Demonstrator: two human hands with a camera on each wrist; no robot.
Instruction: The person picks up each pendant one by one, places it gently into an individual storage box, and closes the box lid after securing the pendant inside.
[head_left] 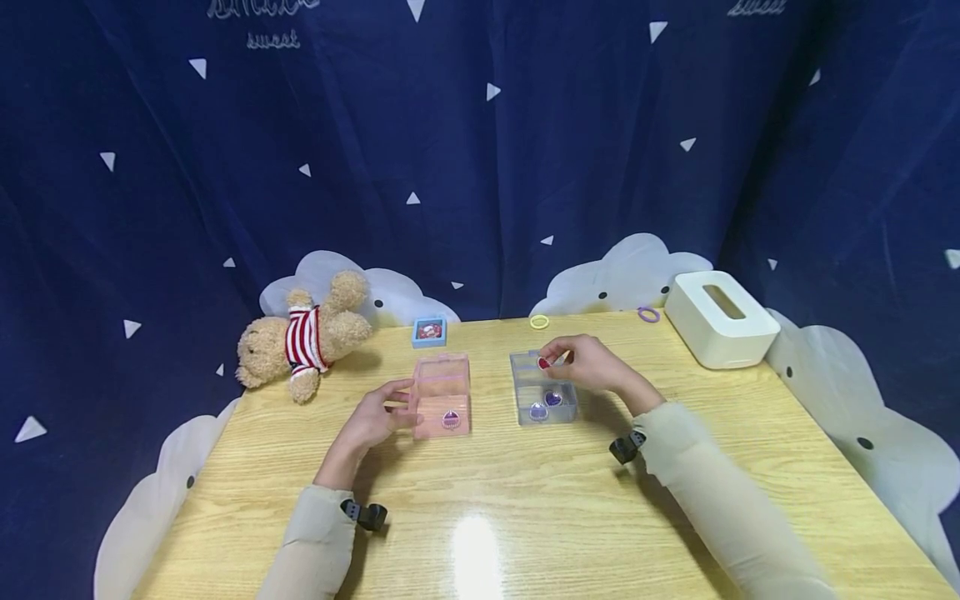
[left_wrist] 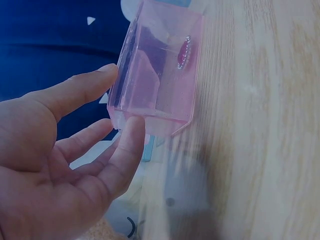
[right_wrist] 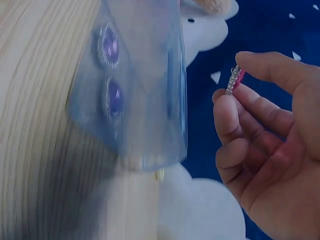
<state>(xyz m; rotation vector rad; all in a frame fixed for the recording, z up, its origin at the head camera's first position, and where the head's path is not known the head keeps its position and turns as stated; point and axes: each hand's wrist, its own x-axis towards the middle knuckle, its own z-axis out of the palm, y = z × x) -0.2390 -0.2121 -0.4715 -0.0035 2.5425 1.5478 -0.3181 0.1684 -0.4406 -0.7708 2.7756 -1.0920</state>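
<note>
My right hand (head_left: 592, 364) pinches a red gem (right_wrist: 239, 79) with a silver beaded rim between thumb and fingertips, held up over the back part of a clear blue box (head_left: 525, 408). Two purple gems (head_left: 553, 398) with beaded rims lie in that box's front part. On the left, my left hand (head_left: 378, 417) has its fingers loosely spread against the left side of a clear pink box (head_left: 442, 386). One gem (left_wrist: 185, 52) with a beaded rim lies in the front part of the pink box. Both boxes have their lids tipped back.
A teddy bear (head_left: 303, 337) in a striped shirt lies at the back left. Along the back are a small blue square case (head_left: 429, 332), a yellow ring (head_left: 539, 317) and a purple ring (head_left: 648, 309). A white tissue box (head_left: 720, 321) stands back right, before a dark blue curtain (head_left: 420, 125).
</note>
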